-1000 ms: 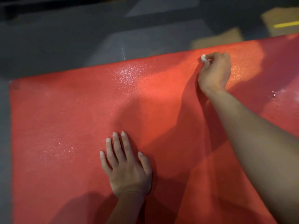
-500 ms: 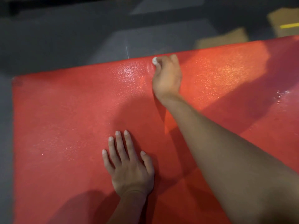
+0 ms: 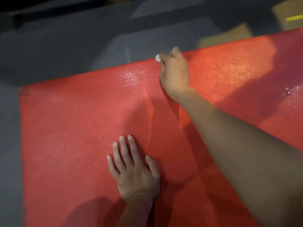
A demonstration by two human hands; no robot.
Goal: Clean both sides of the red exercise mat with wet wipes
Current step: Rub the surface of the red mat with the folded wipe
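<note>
My right hand is stretched far out across the red exercise mat, arm nearly straight, reaching from the lower right of my view up to the mat's far edge. My fingers there are curled tight around a small white wad of wet wipe; only a bit of it pokes out past my fingertips, right at the far border of the mat where the red meets the grey floor. The hand is a little blurred.

My left hand lies flat on the mat close to me, palm down, fingers straight and slightly fanned, thumb out to the right, pressing on the red surface and gripping nothing.

The mat lies spread flat on the floor and fills most of what I see, its left edge running down the left side of my view. A glossy sheen shows on it just left of my right hand, and some shiny drops sit near the right edge of view. I can read no writing or label on the mat. A yellow strip shows on a brown patch at the top right, too small to read.
</note>
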